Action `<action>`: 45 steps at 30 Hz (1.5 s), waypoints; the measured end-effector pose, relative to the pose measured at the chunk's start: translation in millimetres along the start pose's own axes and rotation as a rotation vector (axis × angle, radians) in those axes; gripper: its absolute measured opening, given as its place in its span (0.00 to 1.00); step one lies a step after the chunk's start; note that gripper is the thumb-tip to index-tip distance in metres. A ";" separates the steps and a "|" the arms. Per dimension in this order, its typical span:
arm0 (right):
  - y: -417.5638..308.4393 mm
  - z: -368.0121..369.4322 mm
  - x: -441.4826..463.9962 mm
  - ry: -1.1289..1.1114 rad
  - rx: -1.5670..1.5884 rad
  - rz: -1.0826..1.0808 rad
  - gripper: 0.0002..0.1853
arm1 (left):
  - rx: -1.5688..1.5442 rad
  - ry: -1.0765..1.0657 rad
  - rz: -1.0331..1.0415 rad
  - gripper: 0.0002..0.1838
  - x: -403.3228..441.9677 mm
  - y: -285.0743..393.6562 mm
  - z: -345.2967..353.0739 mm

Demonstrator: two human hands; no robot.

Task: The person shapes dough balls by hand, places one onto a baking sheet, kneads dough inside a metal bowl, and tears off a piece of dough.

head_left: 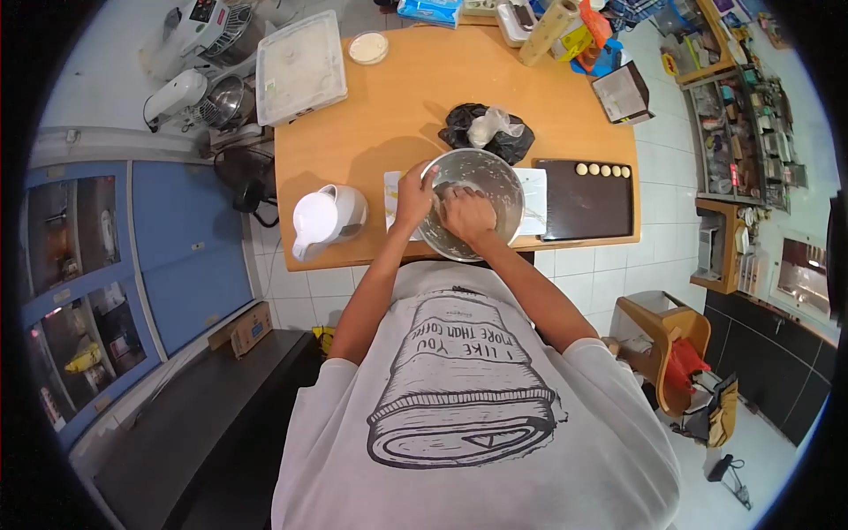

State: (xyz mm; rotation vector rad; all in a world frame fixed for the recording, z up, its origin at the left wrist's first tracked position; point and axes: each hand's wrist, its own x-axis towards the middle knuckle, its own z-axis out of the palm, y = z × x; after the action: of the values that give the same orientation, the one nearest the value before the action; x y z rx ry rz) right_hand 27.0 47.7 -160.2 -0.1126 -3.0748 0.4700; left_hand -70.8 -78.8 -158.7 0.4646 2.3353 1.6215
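Observation:
A metal bowl (505, 181) with pale smears on its inner wall stands near the table's front edge. My left hand (413, 198) grips its left rim. Inside the bowl is my right hand (468, 215), fingers bent down at the bottom; what they touch is hidden. White paper (534, 201) shows on both sides of the bowl. Just behind it lies a black plastic bag (517, 147) with a clear bag (491, 127) on top. To the right, a dark baking tray (583, 205) bears several small round pale pieces (593, 170) along its back edge.
A white jug (323, 221) stands at the table's front left. Behind are a lidded plastic box (302, 69) and a round container (368, 49). Packages and a rolled item (549, 34) lie at the back right, near an open box (621, 93). A wooden chair (658, 331) stands right.

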 end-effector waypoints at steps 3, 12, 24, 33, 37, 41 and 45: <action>-3.1 4.0 11.0 0.000 0.060 0.031 0.21 | 0.033 0.031 0.047 0.14 -2.4 -0.1 -0.4; 1.3 -3.7 40.7 0.039 0.214 0.256 0.26 | -0.031 -0.028 -0.021 0.16 1.0 10.9 -3.9; 47.2 -40.5 -3.6 -0.199 0.721 0.167 0.31 | 0.057 -0.074 -0.025 0.19 0.5 0.7 -7.8; 30.2 -6.8 3.4 0.083 0.363 0.030 0.24 | 0.030 -0.017 0.044 0.14 0.6 2.2 -6.8; 40.1 -61.8 14.3 -0.175 0.585 -0.072 0.14 | 0.053 -0.015 0.027 0.14 1.6 6.6 -7.6; 22.9 -64.3 28.2 -0.324 0.476 0.077 0.20 | 0.033 -0.010 0.010 0.17 2.7 -1.3 -4.4; -7.4 -40.9 5.2 -0.073 0.043 -0.018 0.19 | 0.061 -0.011 0.000 0.17 0.2 2.0 -5.7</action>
State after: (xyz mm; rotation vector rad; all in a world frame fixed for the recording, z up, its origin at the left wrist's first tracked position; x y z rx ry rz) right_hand 23.0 53.2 -118.9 -0.0684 -3.1312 0.5510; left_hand -72.9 -83.0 -154.9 0.4855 2.3821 1.5471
